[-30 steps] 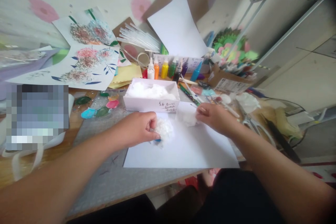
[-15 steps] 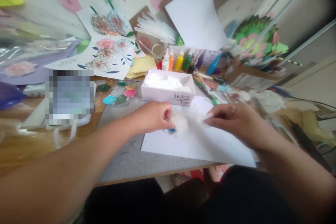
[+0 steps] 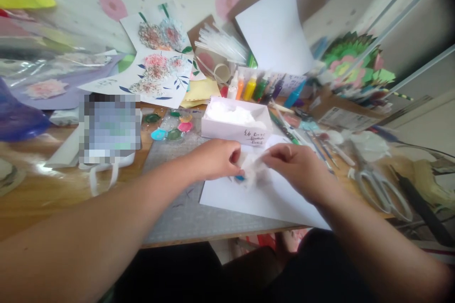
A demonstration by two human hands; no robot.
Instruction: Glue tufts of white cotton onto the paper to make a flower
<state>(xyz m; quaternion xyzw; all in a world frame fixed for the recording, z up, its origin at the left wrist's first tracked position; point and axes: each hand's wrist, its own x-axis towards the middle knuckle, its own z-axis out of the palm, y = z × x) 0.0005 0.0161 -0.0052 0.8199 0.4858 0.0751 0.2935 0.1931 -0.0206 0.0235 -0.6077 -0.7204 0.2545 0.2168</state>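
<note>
My left hand [image 3: 223, 158] is closed in a pinch on a soft white wad [image 3: 250, 176], blurred in the picture, low over a sheet of white paper [image 3: 227, 199]. A small blue patch [image 3: 240, 178] shows under my left fingertips; its kind is unclear. My right hand [image 3: 293, 163], also pinched, grips the upper right edge of the white stuff, so the two hands are joined by it. Just behind them stands an open white box [image 3: 227, 129] with handwriting on its front, filled with bright white material [image 3: 229, 114].
Behind the box stand several paint bottles [image 3: 250, 89]. Left lie paint dishes [image 3: 174, 134] and painted flower pictures [image 3: 156, 73]. Scissors [image 3: 384, 189], brushes [image 3: 323, 151] and a cardboard box [image 3: 348, 111] are at right. A grey mat [image 3: 167, 222] covers the table's front edge.
My right hand has moved left, closer to my left hand, and now meets the white wad. The view has shifted slightly, and the scissors at right show more plainly.
</note>
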